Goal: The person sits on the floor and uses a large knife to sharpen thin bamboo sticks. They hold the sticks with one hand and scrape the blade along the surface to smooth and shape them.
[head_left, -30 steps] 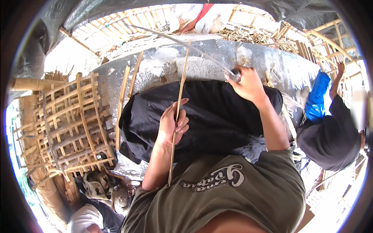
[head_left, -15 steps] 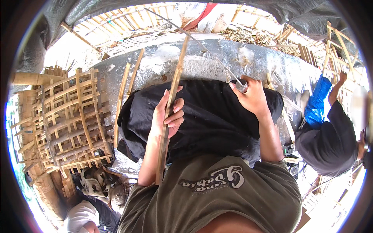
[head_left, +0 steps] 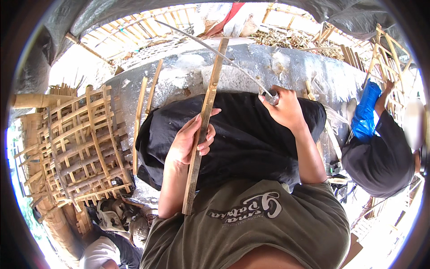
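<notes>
My left hand (head_left: 184, 142) is wrapped round a split bamboo strip (head_left: 211, 92). The strip stands at a slant over my lap, its lower end by my shirt and its upper end above the grey slab. My right hand (head_left: 288, 111) grips a long thin metal tool (head_left: 244, 73) by its round grey handle end (head_left: 271, 96), thumb laid along it. Its slim shaft, possibly a blade seen edge-on, runs up and left and crosses the strip near the strip's top. Dark cloth (head_left: 251, 134) covers my legs below both hands.
A woven bamboo lattice (head_left: 85, 143) lies at the left, with loose bamboo strips (head_left: 139, 121) beside my knee. At the right sits a person in dark clothes (head_left: 380, 161) near a blue plastic bundle (head_left: 366, 110). Another person in a white top (head_left: 101, 252) shows at lower left.
The bamboo strip and my left hand have shifted slightly right, and the strip's face shows wider. My right hand has moved a little left with the metal tool.
</notes>
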